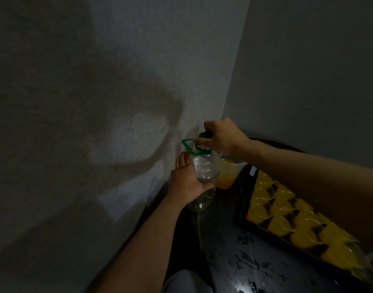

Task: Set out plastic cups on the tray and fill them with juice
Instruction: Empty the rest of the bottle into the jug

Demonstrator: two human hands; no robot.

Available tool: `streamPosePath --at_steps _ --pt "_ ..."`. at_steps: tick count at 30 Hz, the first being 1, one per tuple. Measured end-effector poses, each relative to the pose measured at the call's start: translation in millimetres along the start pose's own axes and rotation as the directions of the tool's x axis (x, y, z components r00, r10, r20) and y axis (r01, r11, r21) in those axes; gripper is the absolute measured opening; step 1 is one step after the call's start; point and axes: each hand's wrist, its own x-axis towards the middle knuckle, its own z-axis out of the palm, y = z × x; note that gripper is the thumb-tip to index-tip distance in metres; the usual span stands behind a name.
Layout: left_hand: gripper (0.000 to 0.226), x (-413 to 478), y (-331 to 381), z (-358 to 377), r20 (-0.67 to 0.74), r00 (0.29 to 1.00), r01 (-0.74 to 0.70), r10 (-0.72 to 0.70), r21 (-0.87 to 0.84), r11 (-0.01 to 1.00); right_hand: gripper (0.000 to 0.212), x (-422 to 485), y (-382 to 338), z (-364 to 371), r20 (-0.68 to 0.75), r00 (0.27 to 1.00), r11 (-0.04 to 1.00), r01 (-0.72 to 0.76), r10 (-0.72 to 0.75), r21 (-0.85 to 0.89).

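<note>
The right hand (221, 136) grips the green cap (205, 135) at the top of a clear bottle (204, 172), fingers curled round it from above. The left hand (186, 180) wraps the bottle's body from the left side and holds it steady. The bottle stands close to upright, with its neck up and its base low near the worktop (234, 261). Whether the base rests on the worktop cannot be told in the dim light. A green carry handle (189, 145) sticks out from the neck to the left, just under the right hand.

The cap sits on the bottle's long axis, so the right hand is directly above the left with the bottle between them. Any twist of the cap turns about that near-vertical line, and the left hand has to resist it. Whether the cap is going on or coming off cannot be told.

The bottle looks almost empty. Just behind it stands a jug (229, 176) partly full of orange juice. The tray (237, 216) lies to the right, under the right forearm and well apart from the bottle. Its cups (280, 225) stand in rows, and those in view hold juice. The filling looks largely done.
</note>
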Motion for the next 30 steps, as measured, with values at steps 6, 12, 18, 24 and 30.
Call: streamPosePath --at_steps 6,12,18,24,30 --pt "0.131 -1 0 -1 -0.001 1.0 -0.001 0.001 -0.01 1.0 0.042 -6 -5 -6 -0.004 0.991 0.945 0.126 -0.134 -0.301" --pt "0.13 -2 -2 0 -0.028 0.999 -0.031 0.031 0.004 1.0 0.035 -6 -2 -15 0.07 0.978 0.947 0.208 -0.197 -0.245" --pt "0.128 -5 -4 -1 -0.044 0.999 -0.022 0.021 -0.029 0.999 0.038 -8 -20 -4 0.027 0.997 0.939 0.074 -0.069 -0.336" --pt "0.127 -5 -4 3 -0.05 0.999 0.003 -0.004 -0.019 1.0 0.042 -13 -30 2 -0.056 0.998 0.942 -0.048 0.032 -0.332" --pt "0.135 -8 2 1 -0.06 0.998 0.013 -0.013 0.01 1.0 0.043 -18 -25 3 -0.077 0.994 0.962 -0.094 0.077 -0.255"
